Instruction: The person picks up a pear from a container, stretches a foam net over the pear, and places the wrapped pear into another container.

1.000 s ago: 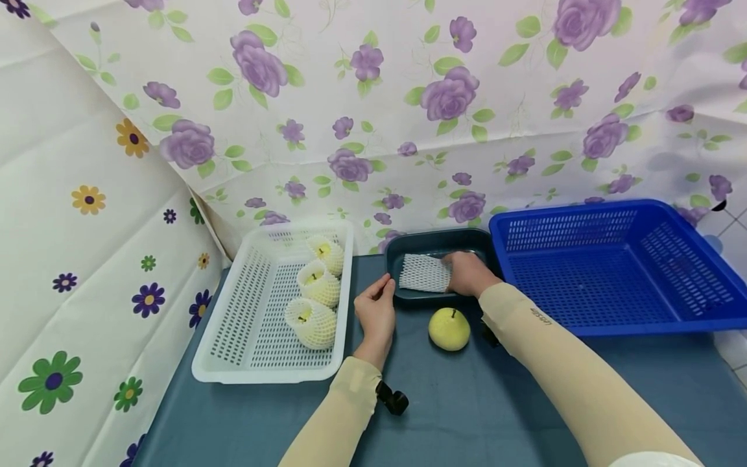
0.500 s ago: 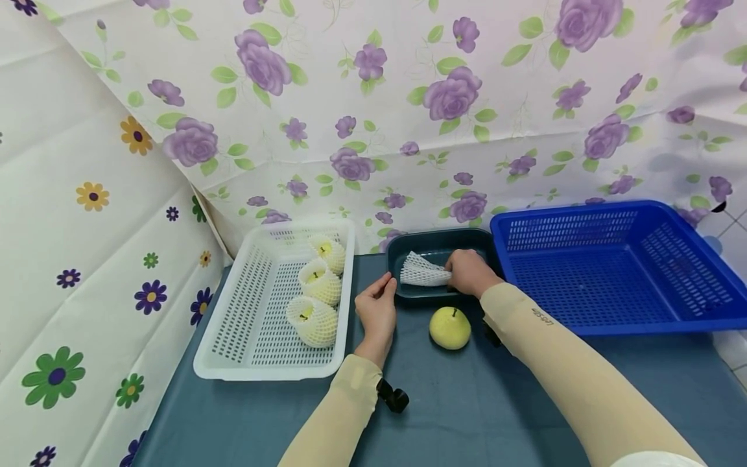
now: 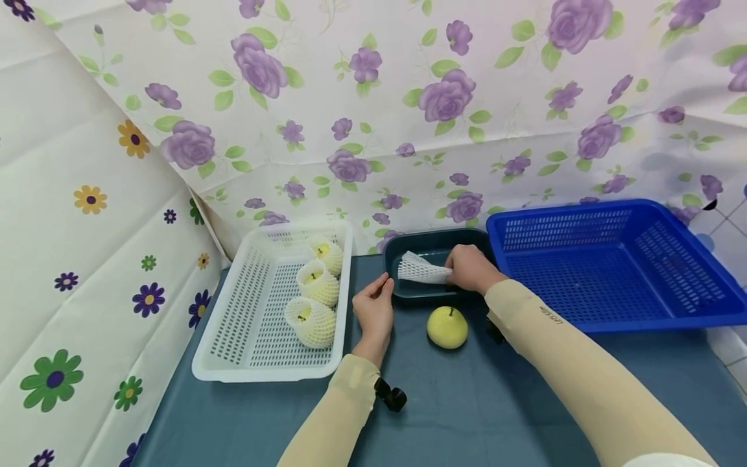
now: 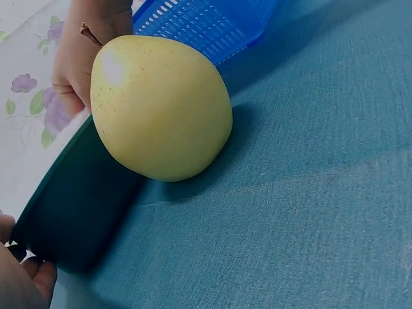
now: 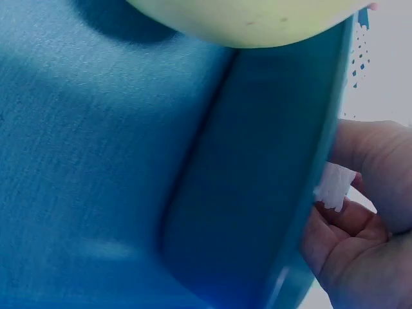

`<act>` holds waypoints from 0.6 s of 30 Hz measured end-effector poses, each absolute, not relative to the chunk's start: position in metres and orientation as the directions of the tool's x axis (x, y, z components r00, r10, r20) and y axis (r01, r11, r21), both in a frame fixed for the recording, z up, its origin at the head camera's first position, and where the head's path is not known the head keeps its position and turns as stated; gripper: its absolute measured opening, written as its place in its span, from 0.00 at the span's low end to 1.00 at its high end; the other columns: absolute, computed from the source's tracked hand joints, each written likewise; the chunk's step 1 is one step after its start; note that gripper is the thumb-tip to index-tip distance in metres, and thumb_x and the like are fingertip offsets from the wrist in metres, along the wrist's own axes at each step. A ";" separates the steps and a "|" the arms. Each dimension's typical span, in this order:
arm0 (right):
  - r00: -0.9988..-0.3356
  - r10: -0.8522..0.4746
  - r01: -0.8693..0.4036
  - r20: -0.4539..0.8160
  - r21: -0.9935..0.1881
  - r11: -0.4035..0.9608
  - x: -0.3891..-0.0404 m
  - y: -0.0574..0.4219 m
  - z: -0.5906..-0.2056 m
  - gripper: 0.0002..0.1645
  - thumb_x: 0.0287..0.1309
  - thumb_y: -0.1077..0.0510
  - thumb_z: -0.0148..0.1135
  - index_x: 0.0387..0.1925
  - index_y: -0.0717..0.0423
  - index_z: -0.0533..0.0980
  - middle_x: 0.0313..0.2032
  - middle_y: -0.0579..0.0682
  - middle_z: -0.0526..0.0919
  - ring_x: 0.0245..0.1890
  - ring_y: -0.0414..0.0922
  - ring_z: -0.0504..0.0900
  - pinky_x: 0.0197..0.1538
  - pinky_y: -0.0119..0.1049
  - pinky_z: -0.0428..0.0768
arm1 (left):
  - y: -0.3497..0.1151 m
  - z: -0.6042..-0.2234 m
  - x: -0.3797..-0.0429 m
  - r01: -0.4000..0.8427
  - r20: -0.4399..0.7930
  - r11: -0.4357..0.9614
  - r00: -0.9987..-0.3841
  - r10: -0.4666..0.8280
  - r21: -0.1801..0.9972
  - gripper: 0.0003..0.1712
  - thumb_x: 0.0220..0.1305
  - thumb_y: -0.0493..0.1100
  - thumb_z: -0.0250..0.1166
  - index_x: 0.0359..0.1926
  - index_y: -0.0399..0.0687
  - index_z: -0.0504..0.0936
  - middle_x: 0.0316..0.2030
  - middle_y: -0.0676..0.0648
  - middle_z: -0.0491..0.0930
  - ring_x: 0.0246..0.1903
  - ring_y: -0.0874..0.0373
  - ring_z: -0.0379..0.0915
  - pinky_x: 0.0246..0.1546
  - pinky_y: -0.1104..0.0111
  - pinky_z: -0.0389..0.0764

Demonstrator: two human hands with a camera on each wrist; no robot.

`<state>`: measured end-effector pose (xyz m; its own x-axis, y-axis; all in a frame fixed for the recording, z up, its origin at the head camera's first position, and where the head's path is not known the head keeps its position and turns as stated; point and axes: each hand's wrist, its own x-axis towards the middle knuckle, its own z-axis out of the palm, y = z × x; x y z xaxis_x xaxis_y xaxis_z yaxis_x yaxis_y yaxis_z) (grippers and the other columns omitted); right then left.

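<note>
My right hand point(image 3: 468, 267) pinches one end of a white foam fruit net point(image 3: 421, 270) over the dark green tray point(image 3: 408, 299). The net's far end fans out to the left, and its gripped end shows between thumb and fingers in the right wrist view. With curled fingertips, my left hand point(image 3: 375, 312) holds the tray's left edge; the left wrist view shows those fingers point(image 4: 44, 278) at the tray's corner. A bare yellow-green pear point(image 3: 447, 328) stands in front of the tray, stem up, between my wrists.
On the left, a white basket point(image 3: 204, 353) holds 3 pears point(image 3: 320, 329) in foam nets along its right side. The blue basket point(image 3: 589, 321) stands to the tray's right. A flowered sheet point(image 3: 397, 123) hangs behind the teal-covered table point(image 3: 461, 415).
The foam net, lying flat and wide a second ago, is now gathered narrow at my right hand's end. My left hand has hardly moved.
</note>
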<state>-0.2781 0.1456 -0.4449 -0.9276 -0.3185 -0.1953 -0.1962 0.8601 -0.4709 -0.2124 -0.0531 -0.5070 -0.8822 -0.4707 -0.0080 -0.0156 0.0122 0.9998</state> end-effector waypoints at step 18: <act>-0.941 -0.336 -0.246 -0.050 -0.581 0.776 -0.257 0.147 -0.401 0.05 0.55 0.58 0.64 0.31 0.51 0.85 0.24 0.47 0.84 0.17 0.42 0.68 0.24 0.33 0.69 | -0.053 -0.503 -0.211 -0.048 -0.038 0.010 -0.885 -0.465 0.999 0.16 0.57 0.44 0.68 0.46 0.45 0.85 0.45 0.49 0.84 0.47 0.58 0.78 0.46 0.68 0.80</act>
